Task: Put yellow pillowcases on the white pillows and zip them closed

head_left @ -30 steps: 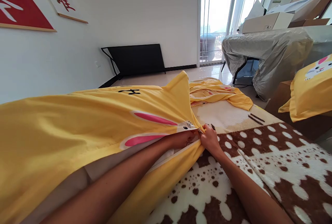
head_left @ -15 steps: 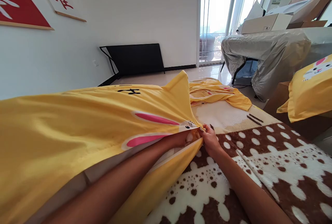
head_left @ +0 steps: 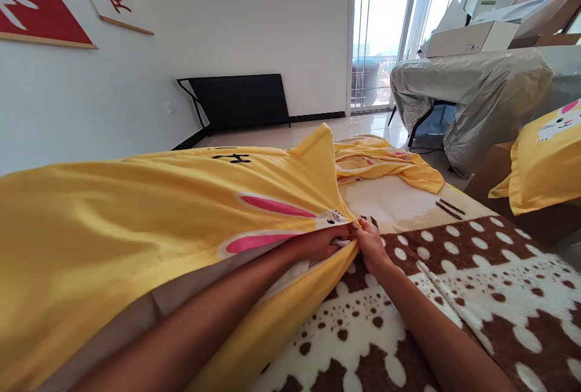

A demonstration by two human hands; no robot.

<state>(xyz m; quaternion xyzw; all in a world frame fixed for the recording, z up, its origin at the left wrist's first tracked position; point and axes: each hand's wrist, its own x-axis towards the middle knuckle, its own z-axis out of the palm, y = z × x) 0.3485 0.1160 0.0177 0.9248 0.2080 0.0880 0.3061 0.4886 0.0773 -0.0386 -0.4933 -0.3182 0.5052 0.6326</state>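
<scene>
A yellow pillowcase [head_left: 136, 210] with a pink-eared rabbit print lies across the left of the view, a white pillow showing inside its open edge. My left hand [head_left: 324, 242] reaches into that opening, partly hidden by the cloth, its fingers closed on the cloth or the pillow at the corner. My right hand [head_left: 370, 244] pinches the yellow cloth at the same corner from outside. Both hands meet above a brown and white spotted blanket [head_left: 454, 283].
More crumpled yellow cloth [head_left: 381, 162] lies further back on the blanket. A yellow rabbit pillow [head_left: 544, 162] rests at the right. A plastic-covered table [head_left: 476, 89] holds boxes. A black folded frame [head_left: 240, 101] leans on the white wall beside a glass door.
Hardly anything has moved. My hands stay at the pillowcase corner, shifting very slightly, and the view has nudged a little.
</scene>
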